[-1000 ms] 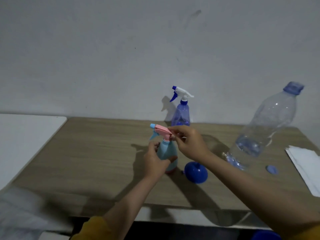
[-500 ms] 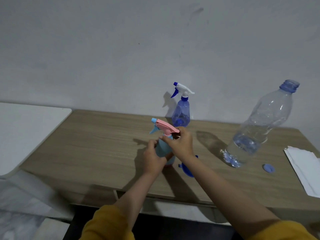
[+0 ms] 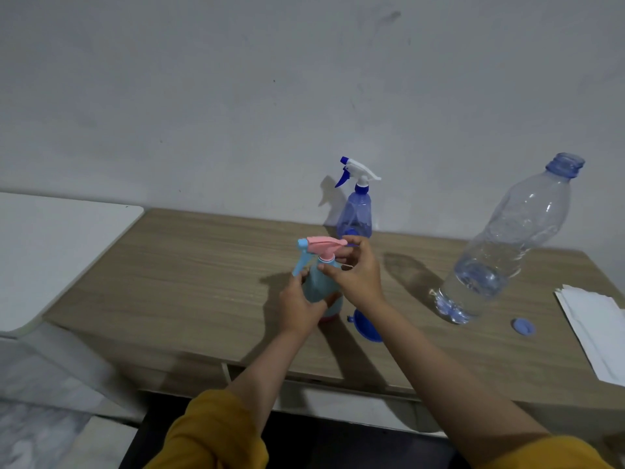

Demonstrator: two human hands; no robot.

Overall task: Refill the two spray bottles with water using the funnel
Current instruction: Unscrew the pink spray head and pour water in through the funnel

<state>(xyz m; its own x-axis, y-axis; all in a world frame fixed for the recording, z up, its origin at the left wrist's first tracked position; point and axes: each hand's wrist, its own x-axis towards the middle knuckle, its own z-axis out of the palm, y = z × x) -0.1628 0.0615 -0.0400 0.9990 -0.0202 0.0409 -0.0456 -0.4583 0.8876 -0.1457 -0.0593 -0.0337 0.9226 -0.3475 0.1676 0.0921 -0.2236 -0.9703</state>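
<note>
Right hand slid from the pink plastic trigger head down to its collar on the light-blue spray bottle; head turned leftward.

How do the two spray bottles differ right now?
The light blue spray bottle has a pink trigger head; the dark blue spray bottle has a white one. The light blue spray bottle is near the table's front, gripped by the left hand while the right hand pinches its collar; the dark blue spray bottle stands untouched by the wall. Both are upright, nozzles pointing left.
</note>
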